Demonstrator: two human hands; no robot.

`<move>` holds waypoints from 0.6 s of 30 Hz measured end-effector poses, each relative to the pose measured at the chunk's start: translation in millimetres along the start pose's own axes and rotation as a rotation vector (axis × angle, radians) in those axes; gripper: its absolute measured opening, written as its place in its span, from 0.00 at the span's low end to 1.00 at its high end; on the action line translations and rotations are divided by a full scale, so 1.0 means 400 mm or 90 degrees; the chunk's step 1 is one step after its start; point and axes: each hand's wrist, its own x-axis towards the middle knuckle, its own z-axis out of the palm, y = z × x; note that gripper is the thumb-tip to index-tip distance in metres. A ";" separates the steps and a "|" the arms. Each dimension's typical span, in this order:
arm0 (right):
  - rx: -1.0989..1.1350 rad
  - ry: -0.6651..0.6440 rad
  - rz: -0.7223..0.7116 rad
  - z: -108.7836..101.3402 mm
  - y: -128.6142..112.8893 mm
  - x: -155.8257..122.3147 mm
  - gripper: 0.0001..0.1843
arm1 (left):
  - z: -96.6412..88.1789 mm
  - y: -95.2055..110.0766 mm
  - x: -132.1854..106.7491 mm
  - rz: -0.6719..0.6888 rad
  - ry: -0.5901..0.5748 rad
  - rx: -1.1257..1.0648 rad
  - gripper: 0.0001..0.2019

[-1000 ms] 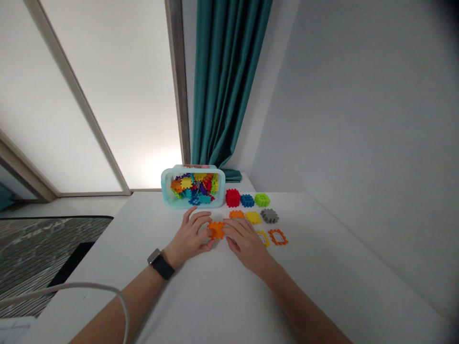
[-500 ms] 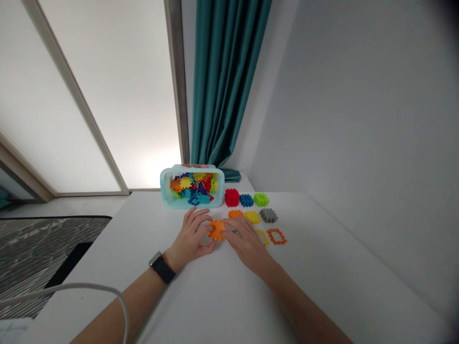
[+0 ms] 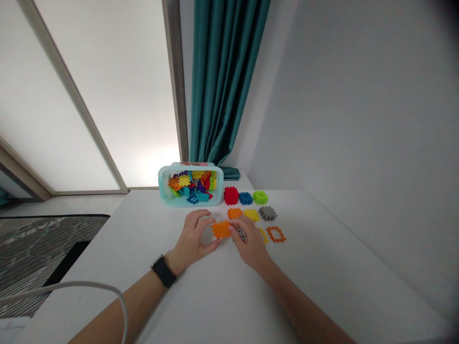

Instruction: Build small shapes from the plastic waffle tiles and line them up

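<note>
Right hand (image 3: 252, 242) pinches the orange piece (image 3: 220, 230) | left hand (image 3: 190, 240) beside it, fingers spread wide | full tub (image 3: 162, 189) beyond on the worktop (image 3: 215, 296)

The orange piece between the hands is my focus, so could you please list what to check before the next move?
1. Right hand gripping the orange piece: ok, at its right edge.
2. Left hand touching that piece: cannot tell, though its fingertips are close.
3. Yellow piece beside the orange frame fully visible: not ok, the right hand covers part.
4. Tub upright: ok.
5. Cable off the left forearm: cannot tell, they overlap in view.
</note>
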 end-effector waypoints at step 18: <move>-0.037 -0.014 -0.109 -0.020 -0.027 -0.002 0.13 | -0.003 -0.023 -0.005 -0.038 -0.007 0.024 0.21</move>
